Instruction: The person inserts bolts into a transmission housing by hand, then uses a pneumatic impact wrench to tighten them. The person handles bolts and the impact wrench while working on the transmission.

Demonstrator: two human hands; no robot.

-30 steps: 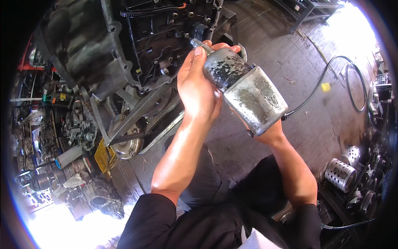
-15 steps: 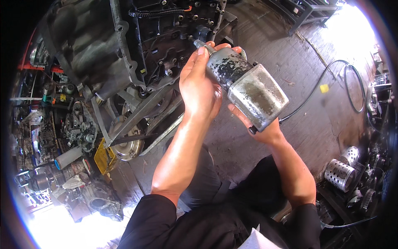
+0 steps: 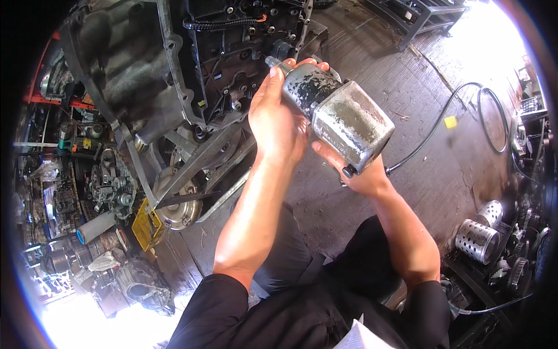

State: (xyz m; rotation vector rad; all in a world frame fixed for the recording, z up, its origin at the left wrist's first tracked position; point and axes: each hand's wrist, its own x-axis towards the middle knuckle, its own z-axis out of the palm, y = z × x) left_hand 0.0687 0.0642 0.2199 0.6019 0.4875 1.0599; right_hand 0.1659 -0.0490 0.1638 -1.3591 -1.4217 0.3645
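Note:
Both hands hold a worn impact wrench [image 3: 353,123], a heavy tool with a boxy metal rear housing and scuffed dark paint on its round front. My left hand [image 3: 276,119] wraps round the front end, its thumb lying along the narrow nose. A slim metal piece like a socket [image 3: 276,64] sticks out past that thumb. Beneath the rear housing my right hand [image 3: 363,174] is closed on the handle, which is mostly hidden. The nose points up and left toward a large transmission housing [image 3: 215,64] with bolts and a wire loom; whether the tip touches it I cannot tell.
A black hose [image 3: 427,148] runs from the wrench's handle across the floor to the right. Perforated metal drums [image 3: 476,239] and gears lie at the right. A metal frame [image 3: 192,174] stands under the housing. Left are a yellow crate [image 3: 148,225] and many machine parts.
The wrench and both hands have shifted slightly left, its rear housing a little higher in view. My grip on it looks the same.

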